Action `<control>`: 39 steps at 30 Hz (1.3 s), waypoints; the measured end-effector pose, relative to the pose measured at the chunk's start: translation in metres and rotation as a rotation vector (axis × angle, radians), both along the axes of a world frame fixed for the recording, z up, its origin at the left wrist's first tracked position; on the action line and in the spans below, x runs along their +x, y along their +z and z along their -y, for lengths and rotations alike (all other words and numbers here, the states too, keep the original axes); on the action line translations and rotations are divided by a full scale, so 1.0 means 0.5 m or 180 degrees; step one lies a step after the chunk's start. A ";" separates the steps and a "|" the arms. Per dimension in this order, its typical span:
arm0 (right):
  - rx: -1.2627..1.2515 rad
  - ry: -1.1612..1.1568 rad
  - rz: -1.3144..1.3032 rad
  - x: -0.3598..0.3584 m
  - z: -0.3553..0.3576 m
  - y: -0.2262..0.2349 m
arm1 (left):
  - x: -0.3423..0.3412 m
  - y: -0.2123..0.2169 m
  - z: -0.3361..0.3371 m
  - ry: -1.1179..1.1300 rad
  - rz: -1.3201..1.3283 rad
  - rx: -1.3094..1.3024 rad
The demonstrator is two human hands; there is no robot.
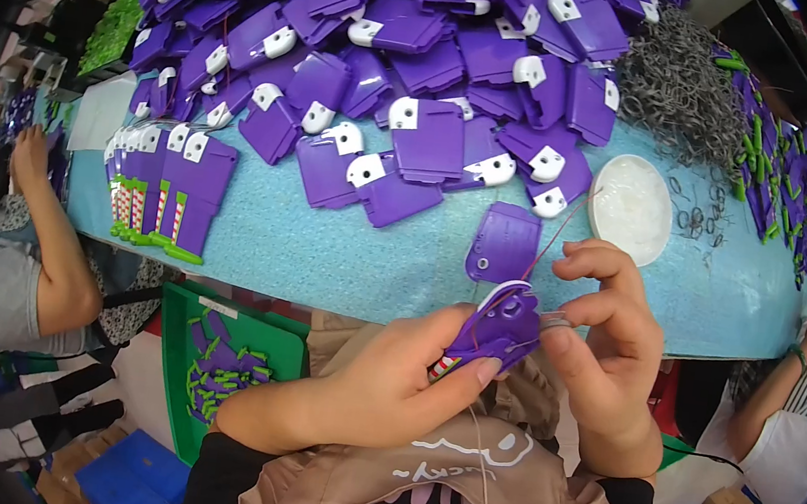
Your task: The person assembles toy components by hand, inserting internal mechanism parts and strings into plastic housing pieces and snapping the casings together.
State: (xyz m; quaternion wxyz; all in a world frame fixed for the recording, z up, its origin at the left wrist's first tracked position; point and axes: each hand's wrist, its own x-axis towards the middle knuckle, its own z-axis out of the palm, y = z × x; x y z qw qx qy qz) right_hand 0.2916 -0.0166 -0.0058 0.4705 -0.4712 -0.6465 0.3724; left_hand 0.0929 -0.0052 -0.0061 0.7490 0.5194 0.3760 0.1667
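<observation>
Just past the table's near edge, my left hand (388, 376) is closed around a purple plastic housing (487, 329) with a round hole and a red-and-white striped strip at its lower end. Thumb and fingertips of my right hand (613, 353) pinch a small greyish piece (551, 320) at the housing's right side; its kind is too small to tell. A thin reddish wire (559, 229) rises from the housing toward the white dish. Flat on the table beyond lies a separate purple shell (504, 243).
Purple housings with white corners (427, 139) are heaped at the back. Finished-looking ones with green ends (193, 176) stand in a row at left. A white dish (631, 210) and a pile of dark rings (686, 80) lie right. A green bin (175, 325) sits below. People work on both sides.
</observation>
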 end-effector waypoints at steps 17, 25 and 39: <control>0.0464 0.0245 0.0543 -0.028 -0.024 0.012 | -0.021 0.001 0.003 -0.0200 0.0168 -0.0065; -0.1026 0.0933 0.0031 -0.023 -0.023 0.033 | -0.021 0.002 -0.004 -0.0499 0.0077 0.0696; -0.0837 0.0557 0.0016 -0.065 -0.032 0.013 | -0.028 -0.004 -0.002 -0.0093 -0.0192 0.1310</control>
